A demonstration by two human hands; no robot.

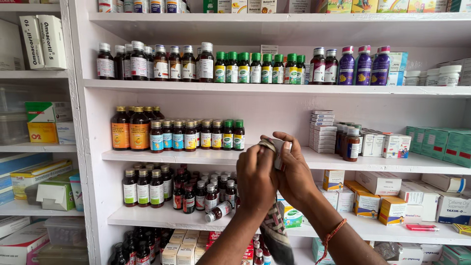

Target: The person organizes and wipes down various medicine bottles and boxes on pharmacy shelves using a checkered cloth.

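Both my hands are raised in front of white shelves stocked with medicine. My right hand [294,174] holds a small white box [280,151] at chest height. My left hand [256,176] presses a patterned cloth [274,230] against the box; the cloth's tail hangs down between my forearms. A red thread bracelet [332,235] circles my right wrist. Most of the box is hidden by my fingers.
Rows of brown syrup bottles [176,135] fill the middle shelf [196,157] to the left of my hands. One bottle [219,211] lies on its side on the shelf below. Stacked white boxes [324,131] and cartons [380,196] sit to the right. Green-capped bottles [255,67] stand above.
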